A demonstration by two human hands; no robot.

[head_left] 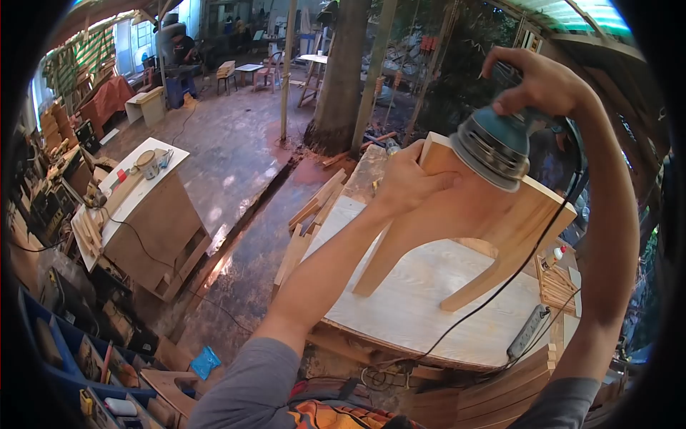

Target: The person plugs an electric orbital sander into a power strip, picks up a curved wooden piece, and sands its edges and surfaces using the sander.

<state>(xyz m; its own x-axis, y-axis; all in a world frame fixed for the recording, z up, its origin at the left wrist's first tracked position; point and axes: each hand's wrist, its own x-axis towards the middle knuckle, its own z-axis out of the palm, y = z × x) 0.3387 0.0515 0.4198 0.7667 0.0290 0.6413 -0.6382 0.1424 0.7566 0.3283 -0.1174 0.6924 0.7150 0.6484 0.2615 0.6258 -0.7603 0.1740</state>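
Grey short sleeves [243, 386] frame the bottom of the view, with two bare forearms reaching up and forward from them. Below and to the left lie a small bright blue packet [205, 362] and blue bins [53, 357] of odds and ends. Ahead stands a pale-topped table [407, 332], with a grey power strip [527, 332] near its right side. The light-brown wooden piece [450, 214] stands on that table on two splayed legs, a curved arch between them. The left hand [418, 179] grasps its upper left part, thumb laid across the face. The right hand [543, 86] is curled over the top of a teal round-headed sander [493, 143] (its disc tilted, at the wood's upper edge), and a black cord [509, 286] trails down across the table. Farther off, to the left, a white-topped wooden cabinet [153, 222] carries a tin [148, 165] and wood strips [87, 232]. Beyond are a thick tree trunk [339, 86], a reddish chair [269, 71] and, in shade at the back, another person [184, 48].
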